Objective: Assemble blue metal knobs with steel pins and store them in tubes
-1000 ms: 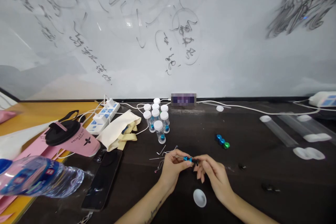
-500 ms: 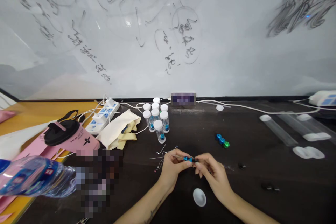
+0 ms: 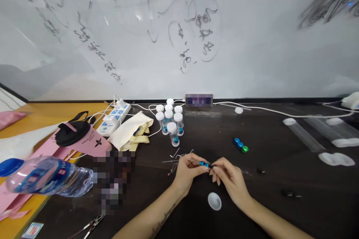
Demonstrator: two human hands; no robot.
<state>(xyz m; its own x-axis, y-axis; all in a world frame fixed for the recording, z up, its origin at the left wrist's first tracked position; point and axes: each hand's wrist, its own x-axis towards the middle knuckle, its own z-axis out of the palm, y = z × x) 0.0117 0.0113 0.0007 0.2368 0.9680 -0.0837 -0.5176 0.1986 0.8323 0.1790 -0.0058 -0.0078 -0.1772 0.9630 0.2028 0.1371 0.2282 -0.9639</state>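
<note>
My left hand [image 3: 187, 172] is closed, pinching a small shiny blue metallic piece [image 3: 203, 164] between thumb and fingertips. My right hand [image 3: 230, 180] meets it from the other side, its fingertips closed on a small dark part [image 3: 212, 165] at the blue piece's end. Fingers partly cover both, so I cannot tell whether they are joined. Below the hands lies a white round cap [image 3: 214, 201]. Thin metal pins [image 3: 174, 161] are scattered left of my left hand. Farther right rests a three-lobed blue and green piece [image 3: 240, 145], with small black parts [image 3: 260, 171] nearer me.
Several white-capped clear vials [image 3: 173, 136] stand at the back middle. Clear tubes [image 3: 304, 134] and white caps [image 3: 336, 159] lie at right. On the left are a pink cup [image 3: 94, 140], a water bottle [image 3: 53, 177], a power strip [image 3: 114, 119] and pliers [image 3: 94, 226].
The view has tilted down and shifted slightly left, bringing the pliers into view. Both hands keep their pinch on the small piece, with little change in finger position.
</note>
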